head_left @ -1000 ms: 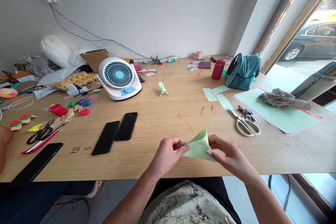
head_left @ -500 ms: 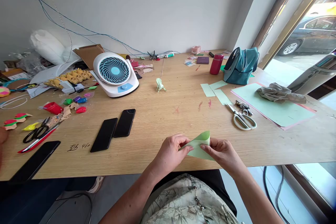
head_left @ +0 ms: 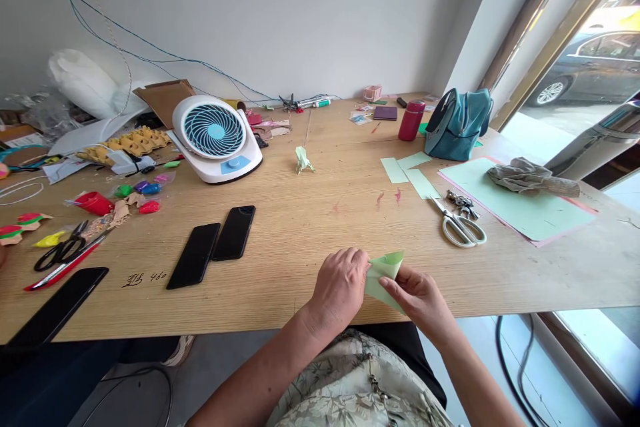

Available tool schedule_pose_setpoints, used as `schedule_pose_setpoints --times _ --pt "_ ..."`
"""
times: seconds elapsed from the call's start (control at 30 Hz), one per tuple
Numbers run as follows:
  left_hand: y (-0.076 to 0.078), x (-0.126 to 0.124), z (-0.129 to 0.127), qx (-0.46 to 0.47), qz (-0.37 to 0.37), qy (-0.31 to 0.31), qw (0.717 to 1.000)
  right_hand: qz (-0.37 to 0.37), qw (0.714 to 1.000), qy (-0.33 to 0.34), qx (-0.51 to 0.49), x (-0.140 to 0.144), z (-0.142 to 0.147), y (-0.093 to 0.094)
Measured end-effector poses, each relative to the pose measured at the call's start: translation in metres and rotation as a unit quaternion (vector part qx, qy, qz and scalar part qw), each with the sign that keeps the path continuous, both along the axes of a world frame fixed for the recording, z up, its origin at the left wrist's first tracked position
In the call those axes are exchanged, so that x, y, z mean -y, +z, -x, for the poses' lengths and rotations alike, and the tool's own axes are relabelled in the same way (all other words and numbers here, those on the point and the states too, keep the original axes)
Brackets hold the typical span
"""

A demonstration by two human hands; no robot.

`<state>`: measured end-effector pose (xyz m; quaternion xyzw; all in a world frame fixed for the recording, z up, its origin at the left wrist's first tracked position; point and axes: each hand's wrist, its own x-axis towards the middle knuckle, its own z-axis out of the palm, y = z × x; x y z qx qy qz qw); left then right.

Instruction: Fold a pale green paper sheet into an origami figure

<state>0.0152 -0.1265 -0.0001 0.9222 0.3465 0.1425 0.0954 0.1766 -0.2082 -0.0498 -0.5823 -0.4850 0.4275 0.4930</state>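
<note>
A folded piece of light green paper (head_left: 384,271) is held between both my hands just above the near edge of the wooden table (head_left: 310,227). My left hand (head_left: 341,288) covers its left side, fingers curled over the fold. Fingertips of my right hand (head_left: 419,297) pinch the paper's lower right part. Only the upper curl and a lower strip of the paper show between the hands.
White-handled scissors (head_left: 460,227) and keys (head_left: 459,200) lie to the right, near green paper sheets (head_left: 520,203) and a teal bag (head_left: 457,123). Two black phones (head_left: 213,245) and a third phone (head_left: 55,310) lie left. A small fan (head_left: 216,137), a folded green figure (head_left: 302,160) and craft clutter sit further back.
My hands have closed together on the green paper, folding it smaller, and have come down close to the table edge. The view has shifted slightly.
</note>
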Motion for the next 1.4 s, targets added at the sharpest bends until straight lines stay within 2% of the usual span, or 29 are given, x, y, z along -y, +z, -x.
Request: schedule_pose_setpoints --times 0.1,0.2,0.37,0.5,0.57,0.67,0.77,0.9,1.0,1.27,1.4 --pt "-0.004 -0.014 0.003 -0.031 -0.025 -0.062 0.997 -0.049 0.998 -0.04 0.031 0.007 -0.016 0.001" --pt "-0.01 -0.035 0.005 -0.079 -0.052 -0.132 0.987 -0.077 0.987 -0.061 0.125 0.012 -0.03 0.006" --pt "-0.027 -0.065 -0.005 -0.132 -0.088 -0.22 0.962 -0.062 0.948 0.028 0.311 0.002 -0.036 0.008" --pt "-0.04 -0.077 -0.013 -0.116 -0.102 -0.27 0.95 -0.041 0.925 0.059 0.373 -0.012 -0.039 -0.003" --pt "-0.046 -0.076 -0.014 -0.089 -0.111 -0.263 0.954 -0.036 0.922 0.068 0.379 -0.016 -0.041 -0.009" --pt "-0.057 -0.067 -0.013 -0.064 -0.111 -0.221 0.967 -0.039 0.92 0.08 0.382 -0.018 -0.044 -0.012" --pt "-0.063 -0.051 -0.012 -0.054 -0.055 -0.173 0.982 -0.038 0.918 0.084 0.385 -0.018 -0.045 -0.011" --pt "-0.063 -0.031 -0.01 0.016 0.029 -0.081 0.996 -0.026 0.924 0.078 0.374 -0.018 -0.042 -0.008" --pt "-0.059 -0.017 -0.005 0.047 0.056 -0.037 0.997 -0.015 0.931 0.061 0.36 -0.017 -0.039 -0.009" --pt "-0.064 -0.003 0.008 0.022 -0.012 -0.081 0.996 -0.028 0.932 0.047 0.357 -0.015 -0.038 -0.017" --pt "-0.065 -0.002 0.011 0.016 -0.018 -0.082 0.996 -0.03 0.929 0.042 0.365 -0.015 -0.037 -0.018"
